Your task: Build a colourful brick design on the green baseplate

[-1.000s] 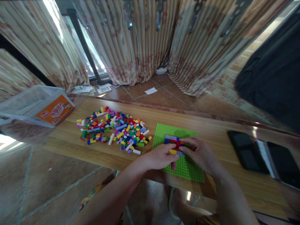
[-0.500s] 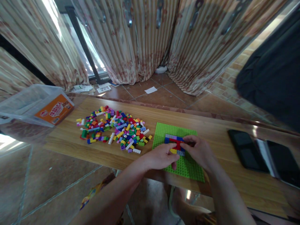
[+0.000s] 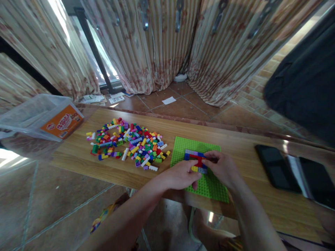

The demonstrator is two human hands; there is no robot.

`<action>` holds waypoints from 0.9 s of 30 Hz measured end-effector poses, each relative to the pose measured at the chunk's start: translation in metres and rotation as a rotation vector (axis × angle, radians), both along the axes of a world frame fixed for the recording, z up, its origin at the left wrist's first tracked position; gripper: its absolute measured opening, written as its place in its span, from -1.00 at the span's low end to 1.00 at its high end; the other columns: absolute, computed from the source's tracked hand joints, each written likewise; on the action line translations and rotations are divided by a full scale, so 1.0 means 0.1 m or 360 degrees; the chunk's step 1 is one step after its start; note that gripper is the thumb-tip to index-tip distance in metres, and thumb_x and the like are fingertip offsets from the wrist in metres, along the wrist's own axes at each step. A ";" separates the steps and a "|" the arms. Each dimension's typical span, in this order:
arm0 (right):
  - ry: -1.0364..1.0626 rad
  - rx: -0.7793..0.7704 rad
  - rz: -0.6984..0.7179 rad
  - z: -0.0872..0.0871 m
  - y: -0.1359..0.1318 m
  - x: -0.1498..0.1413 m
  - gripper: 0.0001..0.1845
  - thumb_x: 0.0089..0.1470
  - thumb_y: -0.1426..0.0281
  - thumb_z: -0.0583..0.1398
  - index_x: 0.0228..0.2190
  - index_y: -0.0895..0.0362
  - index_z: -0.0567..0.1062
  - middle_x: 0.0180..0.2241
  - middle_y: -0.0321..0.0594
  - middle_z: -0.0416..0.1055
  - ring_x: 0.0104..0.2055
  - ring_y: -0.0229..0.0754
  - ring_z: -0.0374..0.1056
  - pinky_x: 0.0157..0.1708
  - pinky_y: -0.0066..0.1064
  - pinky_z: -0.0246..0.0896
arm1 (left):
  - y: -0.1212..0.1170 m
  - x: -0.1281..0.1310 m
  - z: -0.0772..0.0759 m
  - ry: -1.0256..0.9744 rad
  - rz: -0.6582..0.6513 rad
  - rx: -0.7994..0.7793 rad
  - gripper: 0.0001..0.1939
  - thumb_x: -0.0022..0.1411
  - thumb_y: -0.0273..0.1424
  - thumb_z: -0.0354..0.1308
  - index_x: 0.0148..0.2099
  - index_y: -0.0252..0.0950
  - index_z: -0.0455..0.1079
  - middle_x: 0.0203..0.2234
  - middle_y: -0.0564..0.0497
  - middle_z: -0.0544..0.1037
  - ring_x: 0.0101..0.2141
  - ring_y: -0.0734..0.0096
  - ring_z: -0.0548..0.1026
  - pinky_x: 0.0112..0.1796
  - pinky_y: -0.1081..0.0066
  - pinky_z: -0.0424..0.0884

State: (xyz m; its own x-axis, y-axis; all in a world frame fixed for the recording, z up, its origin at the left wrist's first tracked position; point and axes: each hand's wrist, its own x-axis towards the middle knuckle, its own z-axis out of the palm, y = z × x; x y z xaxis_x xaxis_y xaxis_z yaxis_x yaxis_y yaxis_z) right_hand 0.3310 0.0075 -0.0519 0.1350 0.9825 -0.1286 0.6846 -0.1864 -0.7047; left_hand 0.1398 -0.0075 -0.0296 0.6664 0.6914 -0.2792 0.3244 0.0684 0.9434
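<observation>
On the wooden table, a green baseplate [image 3: 180,146] carries a low build of toy bricks [image 3: 199,162] in red, blue, grey, lavender and yellow. My left hand [image 3: 179,175] lies over the build's near left side, its fingertips against the red and yellow bricks and other fingers curled under. From the right, my right hand [image 3: 222,169] has thumb and index finger closed at the build's right edge, touching the red and blue bricks. Whether a separate small brick sits between those fingertips is hidden. The lower left part of the build is covered by my left hand.
Loose bricks of many colours [image 3: 146,146] spread over the table left of the baseplate. A clear plastic tub [image 3: 34,118] with an orange label stands at the far left end. Dark phone-like devices, a nearer one [image 3: 277,169] and another [image 3: 318,181], lie at right.
My right hand's fingers have shifted slightly and drawn closer together at the build's right edge. My left hand stays in place. The camera view has moved very slightly.
</observation>
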 end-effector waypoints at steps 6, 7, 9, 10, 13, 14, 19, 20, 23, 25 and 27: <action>0.0003 0.0025 0.0002 0.00 0.00 0.00 -0.72 -0.11 0.34 0.27 -0.28 0.15 0.54 -0.42 -0.19 0.55 -0.41 -0.16 0.43 -0.37 -0.34 0.30 | 0.01 0.01 0.00 0.0083 -0.0036 0.0121 -0.53 0.26 -0.39 0.01 0.17 -0.51 0.27 -0.59 0.00 0.55 -0.61 0.47 0.38 -0.49 0.47 0.24; -0.0009 0.0031 -0.0004 0.00 0.01 -0.01 -0.70 -0.12 0.35 0.27 -0.26 0.16 0.54 -0.43 -0.20 0.54 -0.42 -0.17 0.43 -0.38 -0.35 0.30 | 0.01 0.02 0.01 0.0093 -0.0039 0.0131 -0.55 0.26 -0.39 0.00 0.15 -0.50 0.29 -0.59 0.00 0.55 -0.61 0.47 0.37 -0.49 0.47 0.24; -0.0047 0.0039 -0.0022 0.02 0.00 -0.03 -0.69 -0.11 0.38 0.27 -0.25 0.17 0.53 -0.44 -0.20 0.53 -0.44 -0.18 0.43 -0.39 -0.36 0.30 | 0.01 0.02 0.03 0.0112 -0.0044 0.0143 -0.57 0.26 -0.40 -0.01 0.13 -0.50 0.29 -0.59 0.00 0.55 -0.62 0.47 0.37 -0.49 0.47 0.26; -0.0071 0.0039 -0.0028 0.03 0.00 -0.04 -0.70 -0.11 0.39 0.26 -0.24 0.17 0.53 -0.45 -0.20 0.53 -0.44 -0.19 0.43 -0.40 -0.37 0.30 | 0.01 0.02 0.04 0.0124 -0.0046 0.0151 -0.58 0.27 -0.41 -0.02 0.12 -0.50 0.29 -0.59 0.00 0.54 -0.61 0.46 0.37 -0.48 0.47 0.27; -0.0134 0.0029 -0.0029 0.06 0.00 -0.06 -0.70 -0.10 0.42 0.26 -0.23 0.17 0.54 -0.44 -0.19 0.54 -0.42 -0.19 0.44 -0.39 -0.38 0.30 | 0.01 0.03 0.08 0.0176 -0.0042 0.0210 -0.60 0.27 -0.40 -0.02 0.11 -0.49 0.30 -0.59 0.01 0.53 -0.59 0.43 0.40 -0.45 0.45 0.30; -0.0151 0.0027 -0.0019 0.06 0.00 -0.06 -0.70 -0.09 0.42 0.26 -0.22 0.17 0.54 -0.43 -0.19 0.54 -0.42 -0.18 0.44 -0.38 -0.38 0.30 | 0.00 0.04 0.08 0.0199 -0.0041 0.0237 -0.61 0.27 -0.40 -0.02 0.09 -0.48 0.30 -0.60 0.02 0.53 -0.57 0.42 0.42 -0.43 0.44 0.31; -0.0246 0.0029 0.0037 0.03 0.02 -0.07 -0.70 -0.06 0.43 0.24 -0.21 0.14 0.54 -0.45 -0.22 0.53 -0.42 -0.19 0.43 -0.38 -0.38 0.27 | -0.03 0.07 0.09 0.0333 -0.0023 0.0417 -0.63 0.26 -0.38 -0.02 0.06 -0.43 0.34 -0.53 -0.04 0.56 -0.42 0.29 0.51 -0.30 0.35 0.39; -0.0260 0.0032 0.0041 0.02 0.02 -0.08 -0.71 -0.06 0.43 0.24 -0.21 0.13 0.54 -0.46 -0.23 0.52 -0.43 -0.19 0.43 -0.39 -0.38 0.26 | -0.04 0.08 0.08 0.0374 -0.0006 0.0466 -0.62 0.26 -0.37 -0.01 0.07 -0.43 0.34 -0.48 -0.09 0.58 -0.38 0.25 0.52 -0.27 0.33 0.40; -0.0281 0.0049 0.0044 0.02 0.02 -0.10 -0.72 -0.06 0.46 0.23 -0.22 0.13 0.55 -0.48 -0.25 0.51 -0.44 -0.20 0.42 -0.38 -0.38 0.25 | -0.09 0.12 0.05 0.0551 0.0056 0.0597 -0.55 0.25 -0.33 0.00 0.13 -0.43 0.31 -0.26 -0.25 0.60 -0.24 0.11 0.55 -0.19 0.23 0.42; -0.0262 0.0043 0.0045 0.02 0.02 -0.09 -0.72 -0.07 0.46 0.23 -0.23 0.13 0.55 -0.49 -0.26 0.51 -0.44 -0.21 0.41 -0.38 -0.38 0.25 | -0.12 0.13 0.04 0.0630 0.0078 0.0639 -0.50 0.25 -0.31 0.01 0.17 -0.46 0.28 -0.17 -0.33 0.57 -0.18 0.04 0.54 -0.16 0.19 0.41; -0.0168 0.0039 0.0048 0.03 0.01 -0.06 -0.71 -0.08 0.44 0.24 -0.23 0.14 0.54 -0.49 -0.27 0.51 -0.44 -0.21 0.41 -0.38 -0.39 0.25 | -0.12 0.13 0.03 0.0585 0.0083 0.0606 -0.49 0.26 -0.32 -0.01 0.19 -0.48 0.27 -0.21 -0.31 0.59 -0.20 0.07 0.55 -0.17 0.21 0.41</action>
